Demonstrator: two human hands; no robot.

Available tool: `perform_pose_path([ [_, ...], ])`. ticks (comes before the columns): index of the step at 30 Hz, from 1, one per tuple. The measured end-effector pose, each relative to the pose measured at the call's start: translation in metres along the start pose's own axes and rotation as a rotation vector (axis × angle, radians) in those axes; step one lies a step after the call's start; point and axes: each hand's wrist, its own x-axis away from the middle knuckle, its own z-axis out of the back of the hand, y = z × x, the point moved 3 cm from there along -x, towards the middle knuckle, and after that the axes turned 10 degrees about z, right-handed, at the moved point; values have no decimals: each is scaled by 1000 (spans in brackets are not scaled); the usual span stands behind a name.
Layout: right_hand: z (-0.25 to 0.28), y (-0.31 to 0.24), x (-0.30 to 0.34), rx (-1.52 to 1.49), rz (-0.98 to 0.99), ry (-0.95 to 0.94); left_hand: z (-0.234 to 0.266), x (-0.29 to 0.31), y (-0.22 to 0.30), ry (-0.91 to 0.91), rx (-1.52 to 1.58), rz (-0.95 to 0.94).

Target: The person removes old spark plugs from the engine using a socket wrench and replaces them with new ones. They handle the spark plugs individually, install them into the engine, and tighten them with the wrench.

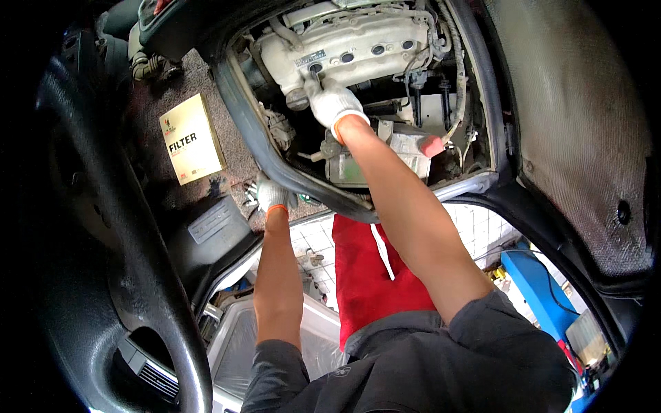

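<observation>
My right hand [332,103], in a white knit glove with an orange cuff, reaches into the engine bay. Its fingers point together at the leftmost round hole [315,69] of the pale metal valve cover [365,41]. Something small and dark shows at the fingertips, too hidden to name. More dark round holes run along the cover to the right. My left hand [273,195], gloved alike, rests low on the carpet beside the bay's rim. Small shiny metal pieces [250,195] lie against its fingers, which are mostly hidden.
A cream filter box [193,141] lies on the carpet at left. The black steering wheel [162,303] crosses the left side. Below my right hand is a battery [348,171] with a red terminal cover [432,146]. The raised padded panel [571,131] stands at right.
</observation>
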Motion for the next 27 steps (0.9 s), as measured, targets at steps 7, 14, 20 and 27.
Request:
perform_pose_path([
  [7, 46, 1, 81, -201, 236, 373, -31, -23, -3, -88, -205, -72],
  [14, 63, 0, 148, -494, 217, 197, 68, 32, 0, -31, -157, -79],
  [20, 37, -38, 178, -488, 307, -346, 158, 130, 35, -586, 720, -4],
  [27, 74, -31, 149, -472, 425, -309, 158, 159, 112, -406, 278, -663],
])
